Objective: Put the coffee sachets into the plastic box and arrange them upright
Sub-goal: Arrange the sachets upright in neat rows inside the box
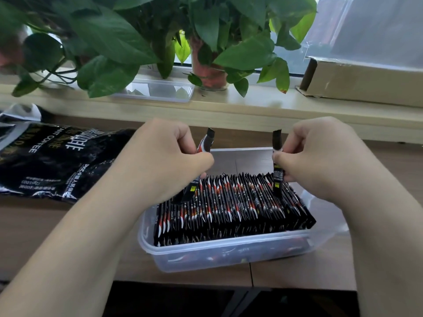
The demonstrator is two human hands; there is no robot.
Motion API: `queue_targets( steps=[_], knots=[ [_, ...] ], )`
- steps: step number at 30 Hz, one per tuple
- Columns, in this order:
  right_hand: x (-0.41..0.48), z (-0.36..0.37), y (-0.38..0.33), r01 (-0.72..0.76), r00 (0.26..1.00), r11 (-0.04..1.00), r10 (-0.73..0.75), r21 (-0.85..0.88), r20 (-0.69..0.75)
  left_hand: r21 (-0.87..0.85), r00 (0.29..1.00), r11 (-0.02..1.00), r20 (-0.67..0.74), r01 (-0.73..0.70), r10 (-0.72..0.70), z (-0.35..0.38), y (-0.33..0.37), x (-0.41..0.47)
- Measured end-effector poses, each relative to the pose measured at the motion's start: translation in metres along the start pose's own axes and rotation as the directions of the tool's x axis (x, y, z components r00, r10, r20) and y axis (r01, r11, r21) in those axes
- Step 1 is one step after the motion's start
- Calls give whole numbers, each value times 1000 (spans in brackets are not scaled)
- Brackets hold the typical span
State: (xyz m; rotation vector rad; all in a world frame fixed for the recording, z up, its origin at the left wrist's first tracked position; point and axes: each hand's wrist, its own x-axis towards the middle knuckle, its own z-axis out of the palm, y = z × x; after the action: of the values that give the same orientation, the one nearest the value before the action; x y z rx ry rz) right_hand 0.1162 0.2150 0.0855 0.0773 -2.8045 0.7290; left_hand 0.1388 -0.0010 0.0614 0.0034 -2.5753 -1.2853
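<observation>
L grip (pixel 164 156) pinches L sachet (pixel 204 143), R grip (pixel 320 156) R sachet (pixel 277 140) — mids hidden in grips, bottoms in box (pixel 229 255).

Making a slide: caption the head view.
Left hand and right hand each pinch a sachet at the plastic box's upright row.

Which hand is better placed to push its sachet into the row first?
Probably the right hand: the right sachet stands nearly upright, its lower end already in the row. The left hand holds the left sachet tilted at the row's left end.
</observation>
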Motion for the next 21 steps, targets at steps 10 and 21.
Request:
queue_targets(
  steps=[10,21],
  knots=[
    [1,7,5,-56,986,990,75,-127,147,60,1000,998,11,-1,1,0,0,0],
    [1,18,-3,-21,969,949,97,-314,229,69,1000,998,-14,6,-5,1,-1,0]
  ],
)
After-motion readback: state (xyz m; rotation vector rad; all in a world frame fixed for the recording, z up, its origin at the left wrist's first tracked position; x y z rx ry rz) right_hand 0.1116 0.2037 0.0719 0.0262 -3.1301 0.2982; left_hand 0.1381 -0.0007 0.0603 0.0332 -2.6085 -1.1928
